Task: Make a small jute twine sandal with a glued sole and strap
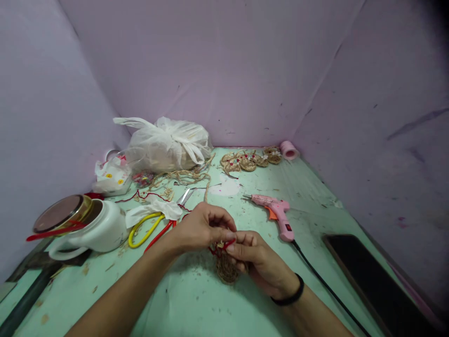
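Note:
My left hand [203, 228] is closed, its thumb and fingertips pinching at red yarn [221, 248] on top of a coiled jute piece [227, 272]. Meeting it from the right, my right hand [257, 257] is closed around the side of the same piece, its thumb pressed by the red yarn. The fingers partly hide the piece and the yarn ends. A strand of jute cord [206, 188] runs on the table just beyond my left hand. Scissors [185, 198] and red-handled pliers or cutters [159, 235] lie left of that hand, partly covered.
A pink glue gun [275, 210] lies right of my hands, its cord running toward me beside a dark phone [372, 281]. Finished-looking jute coils [247, 161] and a pink spool [289, 150] sit at the back. Leftward are a white mug [105, 224] and a plastic bag [168, 145].

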{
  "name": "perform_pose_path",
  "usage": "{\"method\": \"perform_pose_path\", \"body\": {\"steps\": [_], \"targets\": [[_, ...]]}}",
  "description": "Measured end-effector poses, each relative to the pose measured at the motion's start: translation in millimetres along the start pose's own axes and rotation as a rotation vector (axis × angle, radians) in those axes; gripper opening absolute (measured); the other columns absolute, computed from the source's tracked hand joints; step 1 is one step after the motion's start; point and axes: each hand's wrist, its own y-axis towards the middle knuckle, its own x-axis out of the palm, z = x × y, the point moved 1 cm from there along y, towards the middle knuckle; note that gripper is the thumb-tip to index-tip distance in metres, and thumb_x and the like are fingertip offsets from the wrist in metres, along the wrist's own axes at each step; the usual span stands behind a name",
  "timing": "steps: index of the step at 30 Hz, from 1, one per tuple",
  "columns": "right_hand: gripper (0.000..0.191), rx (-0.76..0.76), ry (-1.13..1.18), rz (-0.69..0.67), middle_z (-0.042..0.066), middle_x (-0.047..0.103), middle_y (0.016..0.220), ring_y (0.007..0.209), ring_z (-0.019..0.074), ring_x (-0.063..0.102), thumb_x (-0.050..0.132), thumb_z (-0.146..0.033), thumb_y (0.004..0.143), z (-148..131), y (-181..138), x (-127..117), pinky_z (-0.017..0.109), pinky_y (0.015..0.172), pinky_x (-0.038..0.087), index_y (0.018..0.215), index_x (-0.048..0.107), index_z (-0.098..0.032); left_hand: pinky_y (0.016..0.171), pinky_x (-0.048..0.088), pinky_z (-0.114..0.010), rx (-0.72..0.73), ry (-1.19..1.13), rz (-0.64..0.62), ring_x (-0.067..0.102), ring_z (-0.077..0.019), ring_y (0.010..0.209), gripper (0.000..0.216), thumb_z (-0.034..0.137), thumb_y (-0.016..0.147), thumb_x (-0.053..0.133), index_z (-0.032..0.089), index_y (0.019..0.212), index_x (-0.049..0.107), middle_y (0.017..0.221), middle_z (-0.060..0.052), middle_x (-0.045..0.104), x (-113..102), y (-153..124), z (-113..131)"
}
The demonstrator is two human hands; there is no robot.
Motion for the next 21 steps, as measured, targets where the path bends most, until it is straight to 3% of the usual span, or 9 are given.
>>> {"method": "perform_pose_path", "body": {"steps": [7, 14, 21], "targets": [[0.026, -0.184, 0.011, 0.184, -0.004, 0.053, 0.046, 0.037, 0.0027, 0.042, 0.076, -0.03, 0.056, -6, -2, 4, 0.015, 0.036, 0.029, 0.055, 0.057, -0.013, 0.037, 0.028, -0.016, -0.025, -0.134, 0.054, 0.038, -0.0032, 0.037, 0.016, 0.024, 0.061, 0.065, 0.009, 0.066, 0.062, 0.047, 0.004, 0.051, -2, 1, -4], [0.028, -0.31, 0.113, 0.389, -0.004, 0.056, 0.043, 0.038, 0.0044, 0.047, 0.078, -0.03, 0.053, -5, 1, 3, 0.014, 0.036, 0.037, 0.058, 0.057, -0.013, 0.041, 0.036, -0.018, 0.029, -0.3, 0.095, 0.049, -0.0072, 0.042, 0.025, 0.023, 0.058, 0.069, 0.009, 0.078, 0.064, 0.052, 0.0, 0.059, 7, 3, -14], [0.027, -0.462, 0.001, 0.499, -0.004, 0.062, 0.052, 0.041, 0.0077, 0.053, 0.075, -0.027, 0.059, -4, 1, 5, 0.018, 0.04, 0.045, 0.082, 0.063, -0.018, 0.035, 0.033, -0.017, -0.035, -0.275, 0.217, 0.043, -0.0058, 0.034, 0.021, 0.028, 0.06, 0.066, 0.01, 0.071, 0.061, 0.04, 0.003, 0.053, 14, 8, -22]]}}
